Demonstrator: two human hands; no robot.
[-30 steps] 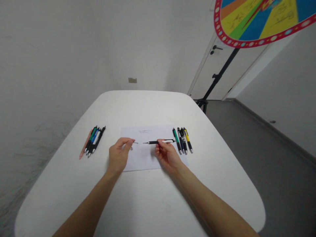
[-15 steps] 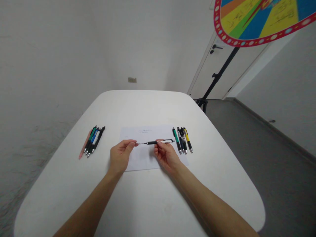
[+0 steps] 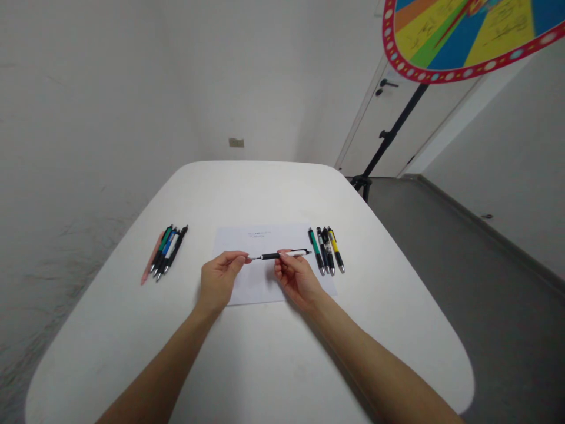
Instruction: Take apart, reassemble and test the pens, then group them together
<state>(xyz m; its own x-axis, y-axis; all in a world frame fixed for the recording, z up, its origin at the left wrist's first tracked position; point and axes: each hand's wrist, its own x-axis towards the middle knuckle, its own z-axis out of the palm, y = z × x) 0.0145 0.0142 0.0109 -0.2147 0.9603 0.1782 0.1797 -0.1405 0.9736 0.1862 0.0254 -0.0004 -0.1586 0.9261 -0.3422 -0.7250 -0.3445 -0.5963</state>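
Over the paper [image 3: 251, 288], my right hand [image 3: 298, 280] grips a white pen with a black grip [image 3: 271, 256], held nearly level and pointing left. Thumb and fingertips of my left hand [image 3: 220, 280] pinch a small silver pen tip [image 3: 251, 258] at the pen's front end. The thin refill sticking out of the barrel runs into this tip. A narrow gap still shows between the tip and the black grip. Both hands are just above the table [image 3: 265, 365].
Several pens [image 3: 170, 252] and a pink pen [image 3: 150, 262] lie at the left. A green pen [image 3: 316, 252], dark pens [image 3: 326, 253] and a yellow pen [image 3: 336, 250] lie right of the paper. A colourful wheel [image 3: 459, 41] stands on a black stand [image 3: 392, 132] behind.
My left hand has moved slightly right, bringing the pen tip over the refill and closer to the black grip. My right hand has barely shifted.
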